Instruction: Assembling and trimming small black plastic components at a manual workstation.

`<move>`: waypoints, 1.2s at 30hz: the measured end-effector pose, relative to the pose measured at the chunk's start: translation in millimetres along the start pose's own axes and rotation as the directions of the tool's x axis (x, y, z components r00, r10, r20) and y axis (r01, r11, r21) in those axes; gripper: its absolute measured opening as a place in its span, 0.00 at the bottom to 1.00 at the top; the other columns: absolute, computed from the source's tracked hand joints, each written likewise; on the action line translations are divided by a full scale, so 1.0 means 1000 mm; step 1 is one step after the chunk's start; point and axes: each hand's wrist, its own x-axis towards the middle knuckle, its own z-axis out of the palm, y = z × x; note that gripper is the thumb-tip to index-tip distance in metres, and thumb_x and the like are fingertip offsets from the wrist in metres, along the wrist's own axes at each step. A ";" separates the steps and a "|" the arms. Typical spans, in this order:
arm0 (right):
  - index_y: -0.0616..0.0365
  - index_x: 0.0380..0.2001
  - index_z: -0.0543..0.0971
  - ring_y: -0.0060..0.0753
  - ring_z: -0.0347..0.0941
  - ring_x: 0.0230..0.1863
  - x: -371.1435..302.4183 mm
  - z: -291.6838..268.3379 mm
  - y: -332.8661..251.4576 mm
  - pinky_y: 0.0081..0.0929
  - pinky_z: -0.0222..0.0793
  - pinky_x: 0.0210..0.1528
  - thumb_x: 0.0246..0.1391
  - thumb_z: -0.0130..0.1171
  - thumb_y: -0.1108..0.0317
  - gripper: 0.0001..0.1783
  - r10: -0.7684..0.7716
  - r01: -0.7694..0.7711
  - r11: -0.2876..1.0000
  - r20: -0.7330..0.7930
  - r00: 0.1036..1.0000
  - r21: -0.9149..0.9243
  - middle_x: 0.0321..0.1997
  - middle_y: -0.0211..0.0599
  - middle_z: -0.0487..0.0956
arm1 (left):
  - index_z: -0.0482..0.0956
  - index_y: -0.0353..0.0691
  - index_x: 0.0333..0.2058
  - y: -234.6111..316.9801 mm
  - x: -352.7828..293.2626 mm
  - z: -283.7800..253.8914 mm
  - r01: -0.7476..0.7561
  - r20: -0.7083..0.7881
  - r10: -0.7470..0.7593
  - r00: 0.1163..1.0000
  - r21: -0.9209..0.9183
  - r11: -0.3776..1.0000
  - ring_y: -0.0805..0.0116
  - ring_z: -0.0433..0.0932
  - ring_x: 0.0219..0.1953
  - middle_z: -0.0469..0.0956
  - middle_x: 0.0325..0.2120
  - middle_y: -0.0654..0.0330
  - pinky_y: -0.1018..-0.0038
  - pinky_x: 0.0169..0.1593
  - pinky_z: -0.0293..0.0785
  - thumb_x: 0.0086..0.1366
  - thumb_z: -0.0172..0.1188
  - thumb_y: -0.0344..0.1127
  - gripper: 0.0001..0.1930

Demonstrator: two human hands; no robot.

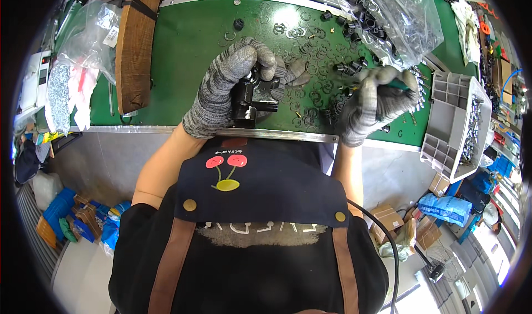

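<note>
My left hand point(230, 75), in a grey knit glove, is closed around a black part point(249, 100) with a short tube and a side block. It holds the part just above the table's near edge. My right hand point(382, 100), also gloved, is raised to the right with its fingers curled round a tool with a green handle point(397, 84). The tool's working end is blurred, so its kind is unclear. Many thin black snap rings point(316, 50) lie scattered between and beyond my hands. Short black cylindrical pieces point(350, 67) lie just past my right hand.
A clear plastic bag point(393, 20) of black caps lies at the far right. At right stands a grey compartment tray point(450, 120) with metal screws. A wooden board point(136, 48) lies on the left, beside plastic bags point(91, 37). A metal strip point(277, 135) edges the green table point(183, 42).
</note>
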 end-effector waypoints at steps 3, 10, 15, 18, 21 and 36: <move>0.49 0.57 0.66 0.22 0.68 0.35 0.011 -0.009 0.003 0.20 0.71 0.38 0.49 0.69 0.77 0.34 -0.130 0.132 0.982 0.020 0.991 -0.135 0.37 0.32 0.72 | 0.76 0.39 0.41 0.002 -0.002 0.004 0.015 -0.040 -0.015 0.999 -0.001 1.000 0.72 0.72 0.37 0.73 0.33 0.61 0.77 0.46 0.73 0.70 0.56 0.51 0.18; 0.49 0.56 0.68 0.24 0.64 0.32 -0.002 -0.009 -0.021 0.22 0.61 0.33 0.52 0.66 0.74 0.29 0.112 -0.122 0.960 0.054 0.992 0.251 0.36 0.32 0.70 | 0.74 0.39 0.41 0.000 -0.005 -0.009 0.027 -0.018 -0.025 1.000 0.115 0.993 0.72 0.73 0.36 0.73 0.33 0.61 0.78 0.43 0.75 0.70 0.56 0.50 0.17; 0.50 0.56 0.69 0.25 0.64 0.33 -0.004 -0.010 -0.023 0.25 0.63 0.34 0.51 0.68 0.73 0.30 0.200 -0.231 0.938 0.142 0.969 0.257 0.36 0.33 0.71 | 0.74 0.39 0.40 0.000 -0.005 -0.008 0.042 0.015 -0.043 0.999 0.076 0.996 0.72 0.73 0.36 0.73 0.33 0.60 0.78 0.41 0.76 0.70 0.56 0.49 0.17; 0.52 0.58 0.69 0.27 0.65 0.34 0.004 -0.017 -0.018 0.26 0.64 0.35 0.49 0.68 0.72 0.32 0.205 -0.270 0.944 0.307 0.929 0.188 0.36 0.35 0.72 | 0.73 0.39 0.40 0.000 -0.006 -0.003 0.016 -0.003 -0.016 1.000 0.045 0.999 0.72 0.73 0.36 0.72 0.32 0.60 0.77 0.40 0.76 0.70 0.56 0.49 0.17; 0.54 0.59 0.69 0.28 0.66 0.34 0.010 -0.018 -0.014 0.26 0.65 0.36 0.49 0.68 0.73 0.33 0.209 -0.295 0.937 0.380 0.901 0.185 0.37 0.36 0.72 | 0.73 0.39 0.40 -0.002 -0.006 -0.006 0.005 -0.004 -0.005 1.000 0.063 0.998 0.72 0.73 0.35 0.72 0.32 0.60 0.77 0.40 0.76 0.70 0.56 0.49 0.17; 0.58 0.59 0.68 0.26 0.65 0.34 0.010 -0.022 -0.009 0.25 0.65 0.36 0.47 0.70 0.73 0.35 0.234 -0.344 0.921 0.447 0.863 0.182 0.37 0.36 0.73 | 0.73 0.39 0.40 -0.003 -0.007 0.001 -0.011 -0.033 0.014 0.999 0.091 0.996 0.71 0.73 0.35 0.72 0.32 0.61 0.76 0.41 0.75 0.69 0.57 0.51 0.18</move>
